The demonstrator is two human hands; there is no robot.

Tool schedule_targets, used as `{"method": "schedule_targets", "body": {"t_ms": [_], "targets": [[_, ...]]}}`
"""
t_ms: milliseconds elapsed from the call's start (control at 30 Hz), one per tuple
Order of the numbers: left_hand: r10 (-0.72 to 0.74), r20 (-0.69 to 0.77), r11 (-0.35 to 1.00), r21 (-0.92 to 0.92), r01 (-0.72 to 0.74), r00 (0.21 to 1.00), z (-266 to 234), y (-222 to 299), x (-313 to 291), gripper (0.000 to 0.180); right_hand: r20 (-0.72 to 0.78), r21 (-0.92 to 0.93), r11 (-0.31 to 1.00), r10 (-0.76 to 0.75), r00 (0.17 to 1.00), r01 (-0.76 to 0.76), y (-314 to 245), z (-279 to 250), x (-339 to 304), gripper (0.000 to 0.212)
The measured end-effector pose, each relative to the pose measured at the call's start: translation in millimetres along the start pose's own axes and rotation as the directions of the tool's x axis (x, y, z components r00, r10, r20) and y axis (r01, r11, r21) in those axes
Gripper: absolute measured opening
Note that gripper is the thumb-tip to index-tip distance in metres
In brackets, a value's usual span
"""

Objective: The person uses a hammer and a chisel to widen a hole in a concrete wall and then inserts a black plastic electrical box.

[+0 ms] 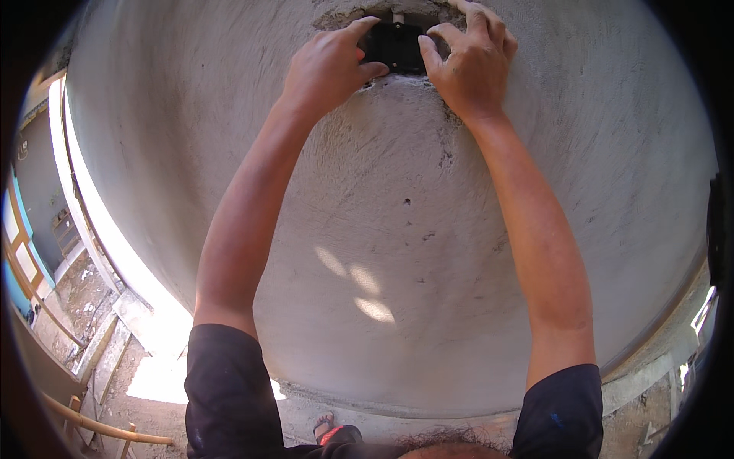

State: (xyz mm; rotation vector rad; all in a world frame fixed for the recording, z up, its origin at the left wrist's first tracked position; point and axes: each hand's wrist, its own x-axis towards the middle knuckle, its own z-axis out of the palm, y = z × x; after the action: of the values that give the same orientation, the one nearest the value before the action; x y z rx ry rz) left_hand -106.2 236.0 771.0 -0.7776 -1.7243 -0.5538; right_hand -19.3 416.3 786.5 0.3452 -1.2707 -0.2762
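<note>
A black electrical wall box (394,50) sits in a rough recess in the grey plastered wall (367,168), at the top of the view. A short pale conduit (397,17) meets its upper edge. My left hand (323,70) grips the box's left side, index finger at the upper corner and thumb at the lower one. Something small and red shows beside that palm. On the opposite side my right hand (472,70) has its thumb and bent fingers against the right edge. Its outer fingers reach up onto the plaster around the recess.
Broken plaster edges (336,17) surround the recess. A small hole (407,202) marks the wall below. At lower left lie wooden planks (111,356) and a bamboo pole (107,427). A sandaled foot (324,423) stands at the wall's base.
</note>
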Motion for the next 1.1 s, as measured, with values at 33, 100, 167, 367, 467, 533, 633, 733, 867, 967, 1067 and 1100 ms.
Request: {"method": "schedule_targets", "body": {"t_ms": [33, 100, 167, 367, 467, 533, 633, 733, 867, 967, 1067, 1100], "targets": [[0.022, -0.02, 1.0, -0.003, -0.022, 1.0, 1.8, -2.4, -0.2, 0.077, 0.026, -0.004, 1.0, -0.015, 1.0, 0.015, -0.7, 0.2, 0.7, 0.012], [0.038, -0.04, 0.999, -0.008, -0.039, 0.998, 4.6, -3.6, -1.0, 0.076, 0.037, -0.022, 0.999, -0.029, 0.999, 0.029, 0.0, 2.0, 0.9, 0.012], [0.028, -0.037, 1.0, -0.013, -0.028, 0.999, 6.5, -0.8, -1.1, 0.076, 0.054, -0.038, 0.998, -0.042, 0.998, 0.044, 1.8, 2.9, -0.3, 0.012], [0.017, -0.041, 1.0, -0.021, -0.018, 0.999, 5.2, -0.5, -0.2, 0.075, 0.083, -0.053, 0.997, -0.059, 0.995, 0.063, -2.4, 1.5, 0.3, 0.012], [0.022, -0.036, 1.0, -0.003, -0.022, 0.999, 4.1, 2.5, 1.4, 0.074, 0.074, -0.07, 0.995, -0.07, 0.995, 0.075, -2.6, 1.8, 1.9, 0.011], [-0.001, -0.019, 0.999, 0.037, 0.002, 1.0, 2.9, 2.4, 4.7, 0.074, 0.039, -0.077, 0.993, -0.089, 0.995, 0.092, -3.6, 4.8, 2.4, 0.01], [-0.019, -0.023, 0.999, 0.05, 0.02, 1.0, 4.8, 1.0, 3.0, 0.071, 0.084, -0.029, 0.998, -0.048, 0.995, 0.051, -7.1, 2.1, 4.7, 0.01], [0.013, 0.116, 0.969, -0.247, 0.016, 0.993, -36.7, 13.6, 0.0, 0.065, 0.09, -0.032, 0.999, -0.019, 0.996, 0.022, -1.8, 2.4, 2.0, 0.01], [-0.005, 0.28, 0.966, -0.246, 0.076, 0.96, -50.1, 4.6, 12.9, 0.065, 0.098, -0.009, 1.0, -0.006, 0.995, 0.006, -5.7, 0.1, 1.7, 0.01], [0.03, 0.263, 0.978, -0.205, 0.026, 0.964, -55.9, 18.1, 10.8, 0.064, 0.096, -0.024, 1.0, -0.001, 0.995, 0.004, 2.4, 0.5, -1.6, 0.01], [0.016, 0.176, 0.991, -0.136, 0.008, 0.984, -40.1, 9.5, 13.2, 0.049, 0.102, -0.019, 1.0, -0.003, 0.995, 0.005, 1.5, 1.7, -1.6, 0.011], [0.026, 0.155, 0.999, -0.047, -0.019, 0.988, -31.0, 5.8, 13.3, 0.054, 0.111, -0.014, 1.0, -0.001, 0.994, 0.003, 2.6, 3.0, -2.8, 0.011]]}}
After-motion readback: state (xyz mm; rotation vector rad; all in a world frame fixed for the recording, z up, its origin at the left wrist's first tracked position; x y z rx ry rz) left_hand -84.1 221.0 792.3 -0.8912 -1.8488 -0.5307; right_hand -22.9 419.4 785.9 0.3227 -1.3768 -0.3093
